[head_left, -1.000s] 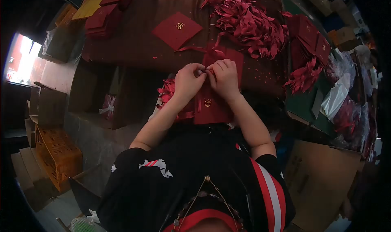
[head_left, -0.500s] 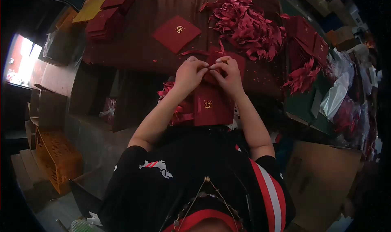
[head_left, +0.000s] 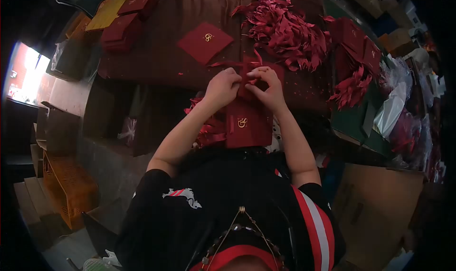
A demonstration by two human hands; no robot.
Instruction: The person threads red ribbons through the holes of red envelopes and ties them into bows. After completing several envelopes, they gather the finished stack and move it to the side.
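Note:
Before me a dark red folder (head_left: 249,128) with a gold emblem lies at the table's near edge, reaching toward my body. My left hand (head_left: 224,87) is at its upper left, fingers curled together; what they hold is hidden. On the other side my right hand (head_left: 267,88) bends its thumb and fingers around a red ribbon (head_left: 251,81) over the folder's upper part. Just beyond the hands, a loose ribbon end (head_left: 225,63) stretches to the left. A second red folder (head_left: 205,42) with the same emblem rests flat farther back.
A big heap of red ribbons (head_left: 289,33) covers the back right of the brown-draped table (head_left: 156,66). Stacked red folders (head_left: 121,31) stand at the back left, more folders (head_left: 354,40) at right. An orange crate (head_left: 71,188) and a cardboard box (head_left: 375,214) flank me.
My hands have drawn slightly apart from where they met over the folder. The right thumb and forefinger show a wider gap. The other folders and the ribbon heap stay put.

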